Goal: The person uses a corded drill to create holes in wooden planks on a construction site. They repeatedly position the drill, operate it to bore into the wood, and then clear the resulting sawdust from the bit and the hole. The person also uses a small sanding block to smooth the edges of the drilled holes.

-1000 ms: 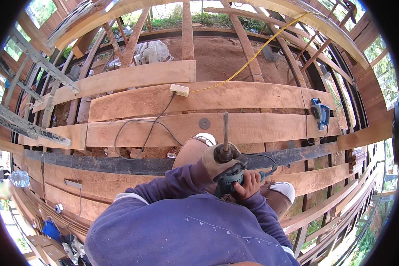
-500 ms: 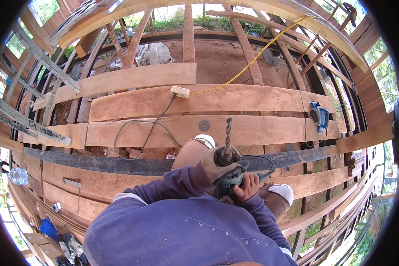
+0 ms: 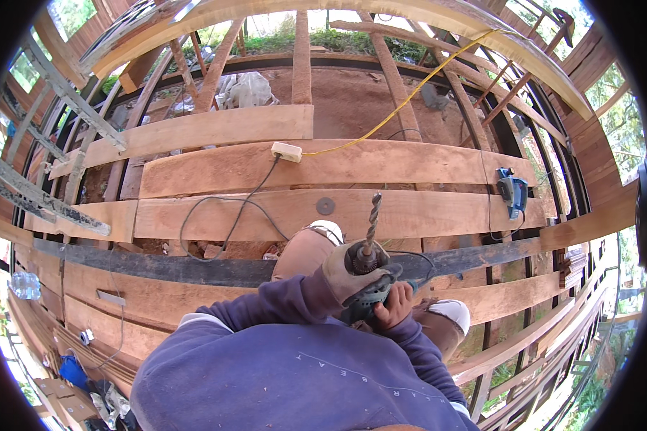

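Observation:
A teal and black power drill is held close to my body, its long spiral drill bit pointing up and away from me. My left hand, in a worn light work glove, wraps round the drill near its dark chuck. Lower down on the right, my bare right hand is closed on the drill's body. A round metal disc lies on the plank just beyond my left knee.
Wide planks span open joists, with gaps between them. A white power strip joins a yellow cord and a black cable. A blue power planer sits at the right. Metal ladder-like bars stand at the left.
The drill bit's tip has tilted slightly to the right, and more of the chuck's front shows. Both hands keep their hold. The whole view has shifted slightly.

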{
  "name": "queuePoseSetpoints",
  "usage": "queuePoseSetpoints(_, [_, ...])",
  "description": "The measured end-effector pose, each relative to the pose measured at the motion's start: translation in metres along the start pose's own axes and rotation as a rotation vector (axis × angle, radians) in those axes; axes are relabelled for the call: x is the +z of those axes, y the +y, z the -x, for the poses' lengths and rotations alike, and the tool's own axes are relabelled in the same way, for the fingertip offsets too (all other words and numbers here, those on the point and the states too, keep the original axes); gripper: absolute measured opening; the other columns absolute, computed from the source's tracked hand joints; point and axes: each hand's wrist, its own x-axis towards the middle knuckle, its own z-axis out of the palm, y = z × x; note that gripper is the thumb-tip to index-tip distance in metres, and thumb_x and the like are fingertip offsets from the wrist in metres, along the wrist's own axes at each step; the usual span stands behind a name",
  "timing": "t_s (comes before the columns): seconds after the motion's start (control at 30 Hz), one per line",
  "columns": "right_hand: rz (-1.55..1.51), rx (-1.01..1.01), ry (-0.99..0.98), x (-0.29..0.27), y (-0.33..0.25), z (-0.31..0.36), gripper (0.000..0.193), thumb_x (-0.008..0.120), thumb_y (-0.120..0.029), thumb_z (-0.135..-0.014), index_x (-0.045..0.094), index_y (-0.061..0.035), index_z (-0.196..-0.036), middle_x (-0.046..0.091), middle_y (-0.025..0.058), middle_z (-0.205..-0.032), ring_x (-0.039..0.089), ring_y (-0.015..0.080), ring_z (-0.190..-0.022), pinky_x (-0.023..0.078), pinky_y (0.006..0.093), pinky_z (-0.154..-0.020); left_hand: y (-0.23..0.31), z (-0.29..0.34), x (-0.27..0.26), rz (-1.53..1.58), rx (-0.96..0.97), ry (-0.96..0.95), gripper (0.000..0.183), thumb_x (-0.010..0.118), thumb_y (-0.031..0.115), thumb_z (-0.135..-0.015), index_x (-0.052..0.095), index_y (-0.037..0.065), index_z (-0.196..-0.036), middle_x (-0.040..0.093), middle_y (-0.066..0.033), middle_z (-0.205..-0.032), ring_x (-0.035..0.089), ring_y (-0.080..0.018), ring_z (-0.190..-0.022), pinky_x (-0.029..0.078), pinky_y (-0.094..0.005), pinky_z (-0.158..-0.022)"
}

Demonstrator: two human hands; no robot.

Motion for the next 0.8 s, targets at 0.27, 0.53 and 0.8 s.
queuePoseSetpoints(0.27, [-0.053,-0.017,0.032,0.001,0.003,-0.011,0.080,0.066,-0.016,-0.086,0.016,-0.0107,-0.148,0.060,0.0233,-0.109,0.062,0.0388,-0.088,0.049,0.0532,-0.075,0.004,0.002,0.012,0.000,0.077,-0.035,0.030,0.062,0.013,-0.094,0.057,0.000,-0.120,0.066,-0.0096,-0.105,0.063,-0.0175,-0.096,0.050,-0.0322,-0.086])
queuePoseSetpoints(0.53, [-0.107,0.071,-0.081,-0.005,0.005,-0.016,0.068,0.061,-0.016,-0.092,0.019,-0.0080,-0.145,0.061,0.0229,-0.108,0.063,0.0379,-0.086,0.048,0.0505,-0.070,0.018,0.007,0.018,-0.259,0.182,-0.008,0.035,0.059,0.014,-0.095,0.054,-0.002,-0.126,0.068,-0.0146,-0.111,0.065,-0.0211,-0.104,0.050,-0.0343,-0.092])
queuePoseSetpoints(0.8, [-0.171,0.124,-0.164,0.003,0.008,0.003,0.044,0.050,-0.017,-0.099,0.034,-0.0054,-0.139,0.063,0.0225,-0.113,0.064,0.0395,-0.096,0.050,0.0536,-0.081,0.024,0.007,0.021,-0.102,0.148,-0.001,0.045,0.075,0.012,-0.088,0.057,-0.002,-0.126,0.071,-0.0117,-0.107,0.070,-0.0181,-0.098,0.055,-0.0315,-0.088])
